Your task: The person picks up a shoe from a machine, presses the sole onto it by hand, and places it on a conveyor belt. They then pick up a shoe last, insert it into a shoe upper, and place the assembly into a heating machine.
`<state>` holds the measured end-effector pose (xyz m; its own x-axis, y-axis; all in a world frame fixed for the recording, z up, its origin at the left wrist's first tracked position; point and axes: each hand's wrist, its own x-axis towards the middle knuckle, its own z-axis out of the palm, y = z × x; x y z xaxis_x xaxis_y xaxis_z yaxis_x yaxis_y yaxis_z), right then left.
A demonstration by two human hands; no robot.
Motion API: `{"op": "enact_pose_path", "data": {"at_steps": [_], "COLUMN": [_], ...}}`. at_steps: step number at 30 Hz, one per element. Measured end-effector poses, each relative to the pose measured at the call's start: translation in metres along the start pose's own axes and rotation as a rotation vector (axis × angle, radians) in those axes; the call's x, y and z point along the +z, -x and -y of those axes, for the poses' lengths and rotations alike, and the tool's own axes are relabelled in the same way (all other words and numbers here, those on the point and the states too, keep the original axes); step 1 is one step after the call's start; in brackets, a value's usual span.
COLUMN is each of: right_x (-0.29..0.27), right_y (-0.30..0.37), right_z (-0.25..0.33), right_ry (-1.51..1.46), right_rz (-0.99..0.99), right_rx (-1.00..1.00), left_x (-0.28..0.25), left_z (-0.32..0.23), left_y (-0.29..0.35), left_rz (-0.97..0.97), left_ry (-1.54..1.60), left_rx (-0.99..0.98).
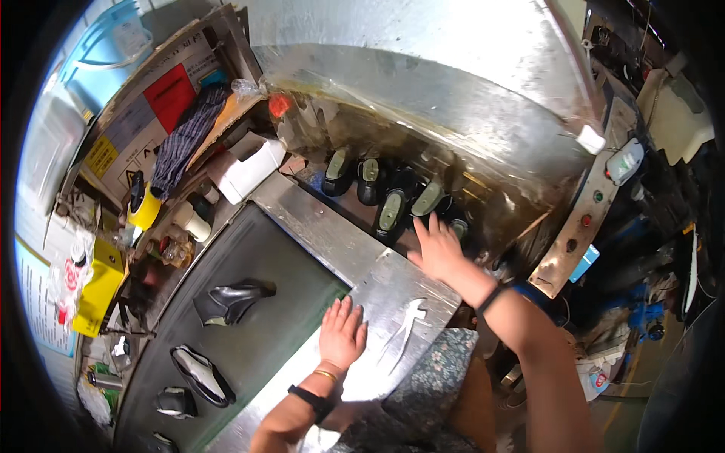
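My left hand (343, 334) lies flat on the metal edge of the conveyor, fingers stretched out, holding nothing. My right hand (439, 249) reaches over to several black shoes on green-topped lasts, standing under a metal hood. Its fingers are apart, close by the nearest last (428, 198); whether they touch it I cannot tell. Another green-topped last (391, 211) stands to the left of that hand. On the dark conveyor belt (276, 332) to my left lie a black pointed shoe upper (232, 300) and a black upper with a pale inside (202, 375).
A shiny pale hand tool with a curved head (411, 317) lies on the metal tabletop (377, 291). A copper-coloured control panel with buttons (585, 219) rises on the right. White box (246, 167), yellow box (98, 291) and bottles crowd the left shelf. The metal hood (408, 79) overhangs the shoes.
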<state>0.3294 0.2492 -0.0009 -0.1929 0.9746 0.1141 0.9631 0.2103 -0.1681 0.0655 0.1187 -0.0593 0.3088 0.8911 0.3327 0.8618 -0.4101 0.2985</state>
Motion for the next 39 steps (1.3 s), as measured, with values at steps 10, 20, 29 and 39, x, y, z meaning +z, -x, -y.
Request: {"op": "enact_pose_path", "data": {"at_steps": [10, 20, 29, 39], "right_x": [0.089, 0.024, 0.098, -0.008], "right_y": [-0.174, -0.006, -0.048, 0.227], "right_z": [-0.078, -0.046, -0.018, -0.040], "right_ry": [0.364, -0.088, -0.593, -0.952], "right_rz": [0.145, 0.006, 0.019, -0.074], "right_rx": [0.164, 0.366, 0.520, 0.388], "left_x": [-0.003, -0.006, -0.015, -0.074], "left_z": [0.012, 0.012, 0.075, 0.242], "left_y": [-0.005, -0.003, -0.026, -0.001], "left_rz": [0.114, 0.094, -0.568, -0.254], "left_ry": [0.115, 0.136, 0.273, -0.040], "left_rx": [-0.086, -0.059, -0.561, -1.374]}}
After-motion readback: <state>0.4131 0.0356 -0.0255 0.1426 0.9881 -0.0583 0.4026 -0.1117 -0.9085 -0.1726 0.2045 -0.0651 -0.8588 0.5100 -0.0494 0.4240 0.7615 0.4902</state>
